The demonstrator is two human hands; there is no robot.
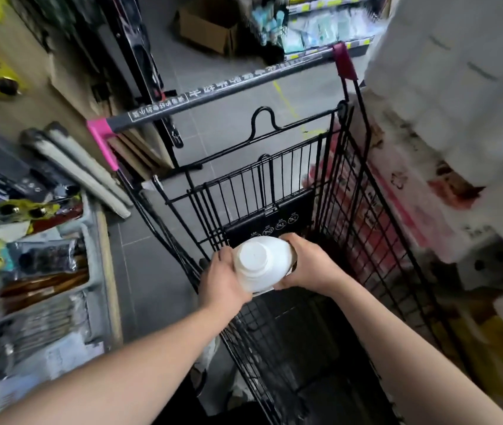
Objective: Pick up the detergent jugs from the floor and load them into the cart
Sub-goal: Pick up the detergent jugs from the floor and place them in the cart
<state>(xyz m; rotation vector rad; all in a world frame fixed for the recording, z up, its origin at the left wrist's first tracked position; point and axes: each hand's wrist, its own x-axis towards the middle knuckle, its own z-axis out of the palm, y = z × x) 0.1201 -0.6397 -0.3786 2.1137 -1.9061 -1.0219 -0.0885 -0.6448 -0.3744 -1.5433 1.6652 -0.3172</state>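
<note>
A white detergent jug point(259, 265) with a white cap pointing up at me is held over the basket of a black wire cart point(348, 210). My left hand point(222, 277) grips its left side and my right hand point(308, 265) grips its right side. The jug hangs near the cart's left wall, just in front of the folded child-seat flap point(274, 222). The cart's grey handle bar point(228, 90) with pink ends lies farther ahead. The basket floor below the jug looks dark and I cannot tell what lies in it.
Shelves with packaged goods point(29, 256) line the left side. White and pink wrapped packs point(458, 118) are stacked close to the cart's right side. A cardboard box point(210, 26) stands on the grey tiled floor ahead, near a far shelf point(314, 29).
</note>
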